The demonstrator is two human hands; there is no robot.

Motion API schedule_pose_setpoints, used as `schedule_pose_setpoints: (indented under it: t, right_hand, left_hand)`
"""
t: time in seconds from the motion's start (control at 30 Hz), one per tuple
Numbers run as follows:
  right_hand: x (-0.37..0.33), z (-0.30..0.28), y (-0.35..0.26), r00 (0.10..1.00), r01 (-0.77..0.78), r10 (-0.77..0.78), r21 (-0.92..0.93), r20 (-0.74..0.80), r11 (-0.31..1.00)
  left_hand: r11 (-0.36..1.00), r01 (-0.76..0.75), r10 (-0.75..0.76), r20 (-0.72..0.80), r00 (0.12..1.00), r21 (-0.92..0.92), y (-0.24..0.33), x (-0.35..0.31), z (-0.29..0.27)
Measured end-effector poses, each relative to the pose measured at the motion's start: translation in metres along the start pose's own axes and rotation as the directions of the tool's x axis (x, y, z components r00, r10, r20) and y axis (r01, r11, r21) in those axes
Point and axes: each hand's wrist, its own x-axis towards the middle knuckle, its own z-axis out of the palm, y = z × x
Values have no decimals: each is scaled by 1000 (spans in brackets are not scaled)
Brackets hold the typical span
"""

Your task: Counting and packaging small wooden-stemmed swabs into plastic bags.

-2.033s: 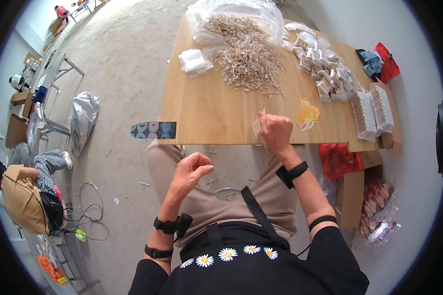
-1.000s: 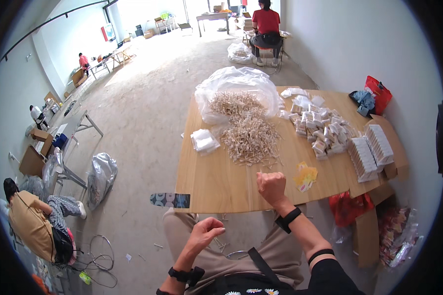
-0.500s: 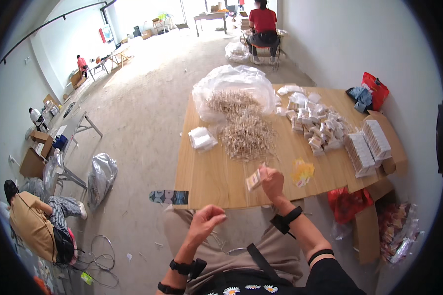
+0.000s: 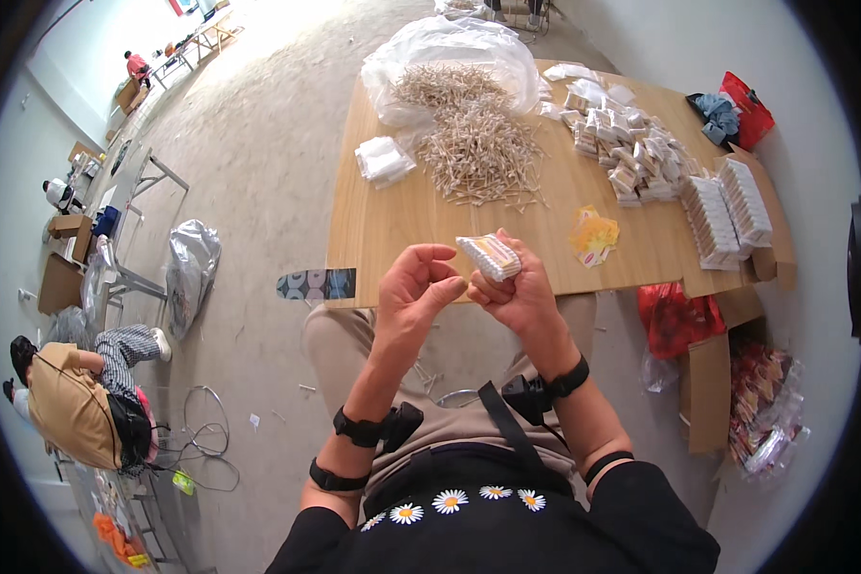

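A small clear packet of cotton swabs (image 4: pixel 490 255), with a yellowish label, is gripped in my right hand (image 4: pixel 526 298) above the table's near edge. The white swab tips face toward me. Close beside it is my left hand (image 4: pixel 407 297), its fingers curled but apart from the thumb, holding nothing that I can see. Its thumb tip comes up near the right hand's fingers. Beyond both hands lies a heap of loose cotton swabs (image 4: pixel 478 158), spilling from a big clear plastic bag (image 4: pixel 385 72). Yellow printed cards (image 4: pixel 595 236) rest right of my hands.
Flat clear bags (image 4: pixel 385 161) are stacked left of the heap. Filled packets (image 4: pixel 631 148) are piled at right, near upright rows of packets (image 4: pixel 710 225) and a cardboard carton (image 4: pixel 780 230). A red bag (image 4: pixel 679 320) hangs below the table's right side. Another person (image 4: pixel 81 402) sits at left.
My view has tipped down toward my lap. My right hand has drawn the packet back and turned it tips-up, while my left hand has come up beside it.
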Motion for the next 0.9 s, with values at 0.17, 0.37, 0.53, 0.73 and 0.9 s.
schedule_pose_setpoints:
  t: [0.17,0.37,0.53,0.73,0.9]
  right_hand:
    - [-12,48,6,894,4,-67,-141,-443,990]
    - [-26,46,13,869,282,-485,-903,97,325]
    - [-28,56,3,887,323,-434,-883,157,340]
    - [-33,64,-7,851,428,-449,-856,274,289]
    - [-45,79,-4,921,322,-267,-940,283,112]
  left_hand:
    - [988,-1,9,48,999,-154,5,-3,10]
    - [993,77,-75,19,997,-91,-4,-4,-3]
    - [977,101,-80,116,990,-186,-16,-9,-18]
    - [967,12,-2,39,999,-255,-17,-13,-24]
    - [962,-21,29,26,999,-273,-17,-12,-25]
